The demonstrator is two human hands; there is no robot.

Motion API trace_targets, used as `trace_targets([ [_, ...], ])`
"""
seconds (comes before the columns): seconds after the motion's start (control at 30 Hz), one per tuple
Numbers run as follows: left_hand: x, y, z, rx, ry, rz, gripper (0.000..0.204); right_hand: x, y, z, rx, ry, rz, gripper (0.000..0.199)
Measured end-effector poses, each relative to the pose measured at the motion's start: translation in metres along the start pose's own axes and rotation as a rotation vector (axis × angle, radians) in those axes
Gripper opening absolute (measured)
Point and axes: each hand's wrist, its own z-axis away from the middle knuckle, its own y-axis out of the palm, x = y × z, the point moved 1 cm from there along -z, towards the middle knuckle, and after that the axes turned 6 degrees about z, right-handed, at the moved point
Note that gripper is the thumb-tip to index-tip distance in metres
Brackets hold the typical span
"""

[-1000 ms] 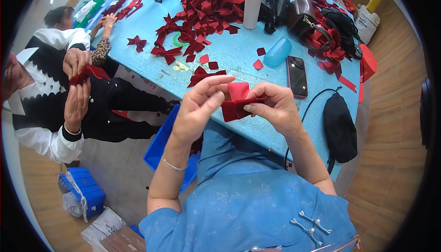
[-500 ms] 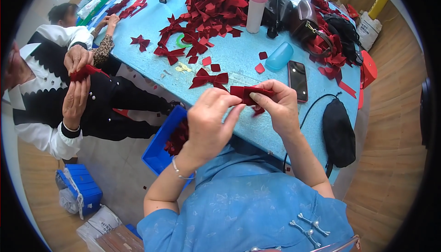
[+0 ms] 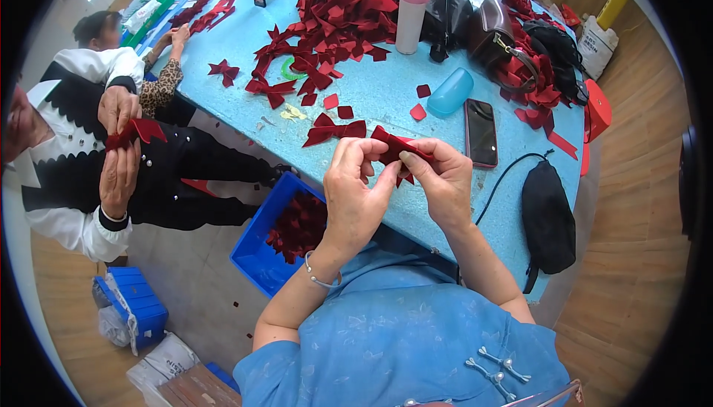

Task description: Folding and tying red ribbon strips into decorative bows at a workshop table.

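Between my hands, just above the table's near edge, is a dark red velvet bow [image 3: 391, 144]. My right hand [image 3: 444, 180] pinches its right part, the thumb lying across the front. At its left side my left hand [image 3: 358, 188] has its curled fingers and thumb closed on the fabric; the fingertips are partly hidden. A ribbon tail shows below the fingers. Just beyond my left hand a finished-looking red bow [image 3: 334, 130] lies flat on the blue table [image 3: 371, 95]. Small red fabric squares [image 3: 345, 112] are scattered behind it.
A large heap of red bows [image 3: 345, 10] covers the far table, beside a white bottle [image 3: 411, 21]. Right of my hands lie a phone [image 3: 481, 134], a turquoise case [image 3: 451, 92] and a black pouch [image 3: 548, 215]. A blue bin [image 3: 249, 247] stands below left. A co-worker [image 3: 119, 139] handles another bow.
My left hand has moved right and closed in on the bow, which now tilts more. My left forearm has shifted right, uncovering more of the blue bin. The co-worker's bow has turned.
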Motion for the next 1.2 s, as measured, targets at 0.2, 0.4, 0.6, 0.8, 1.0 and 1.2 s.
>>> trace_targets([
  [0.2,0.013,0.009,0.000,-0.019,-0.049,0.138,0.020,-0.007,-0.001,-0.001,-0.010,-0.046,0.020,0.014],
  [0.4,0.021,0.011,0.000,0.010,-0.132,0.310,0.012,-0.015,-0.001,-0.001,-0.027,-0.135,0.107,0.013],
  [0.6,0.027,0.005,-0.002,0.074,-0.071,0.369,0.010,-0.012,-0.001,-0.003,-0.017,-0.149,0.124,0.012],
  [0.8,0.025,-0.003,-0.006,0.142,-0.102,0.358,0.011,-0.011,0.002,-0.005,-0.018,-0.258,0.245,0.013],
  [1.0,0.029,-0.004,-0.005,0.124,-0.149,0.414,0.011,-0.007,0.003,-0.008,-0.001,-0.405,0.424,0.017],
  [1.2,0.025,-0.003,-0.003,0.063,-0.025,0.205,0.008,-0.008,0.005,-0.008,0.011,-0.416,0.473,0.016],
])
